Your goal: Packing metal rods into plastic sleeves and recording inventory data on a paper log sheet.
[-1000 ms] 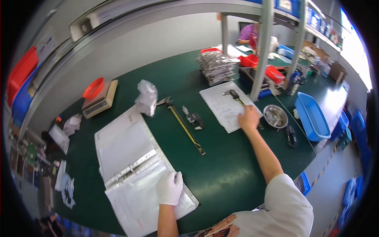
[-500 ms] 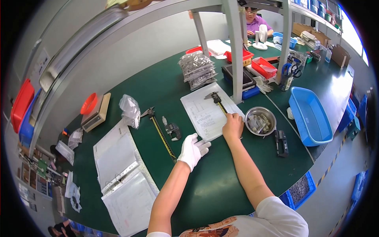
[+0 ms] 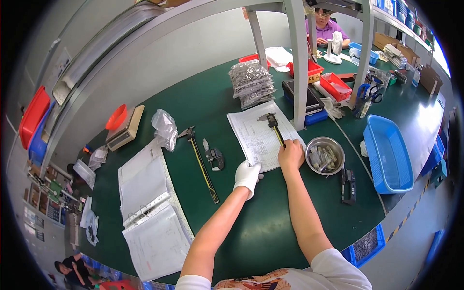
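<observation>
a worker's gloved left hand (image 3: 247, 175) presses flat on the near left corner of a white printed paper form (image 3: 258, 137) lying on the dark green table (image 3: 270, 227), fingers together and clamped on nothing, while the bare right hand (image 3: 291, 154) rests on the sheet's near right corner at the tip of a small yellow-and-steel digital caliper (image 3: 274, 126) — whether those fingers pinch the tool cannot be told. the form looks light, limp and prone to slide or crease, so a flat palm or a lift by one corner would suit it; the caliper, stiff and slim, is best taken along its beam. just right of the bare hand sits a round steel bowl (image 3: 339, 146) holding a heap of small grey metal parts. farther right, a blue plastic basket (image 3: 374, 145) shows no contents. a red plastic bin (image 3: 337, 85) stands behind, its load unclear — and an open white ring binder (image 3: 145, 203) lies to the left.
</observation>
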{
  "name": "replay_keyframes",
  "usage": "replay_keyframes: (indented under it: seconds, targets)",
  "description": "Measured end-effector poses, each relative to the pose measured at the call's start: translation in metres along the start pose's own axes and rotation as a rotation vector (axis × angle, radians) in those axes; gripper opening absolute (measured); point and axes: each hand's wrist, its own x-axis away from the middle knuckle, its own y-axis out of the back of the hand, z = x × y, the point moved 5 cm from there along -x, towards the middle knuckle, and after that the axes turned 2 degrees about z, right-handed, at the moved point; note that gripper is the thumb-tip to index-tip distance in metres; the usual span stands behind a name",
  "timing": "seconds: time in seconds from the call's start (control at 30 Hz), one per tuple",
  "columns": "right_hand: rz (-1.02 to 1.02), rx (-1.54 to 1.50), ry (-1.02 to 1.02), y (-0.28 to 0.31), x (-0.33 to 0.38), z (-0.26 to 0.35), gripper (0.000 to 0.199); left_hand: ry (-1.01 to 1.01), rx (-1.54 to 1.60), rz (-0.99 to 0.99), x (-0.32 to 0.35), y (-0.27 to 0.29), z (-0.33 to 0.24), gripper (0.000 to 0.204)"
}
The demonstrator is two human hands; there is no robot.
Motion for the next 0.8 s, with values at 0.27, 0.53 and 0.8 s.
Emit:
replay_keyframes:
  seconds: [0.27,0.53,0.8]
  targets:
    - [-0.001,-0.012,0.0,-0.006,-0.014,-0.004,0.012,-0.162,-0.003,-0.138,0.01,0.038,-0.037,0.012]
    - [-0.132,0.11,0.229,-0.01,-0.024,-0.007,0.016,-0.79,-0.524,-0.427,0.123,0.153,-0.077,0.022]
    - [0.649,-1.397,0.723,0.012,-0.014,0.058,0.05,-0.99,-0.858,-0.559,0.266,0.171,-0.085,0.012]
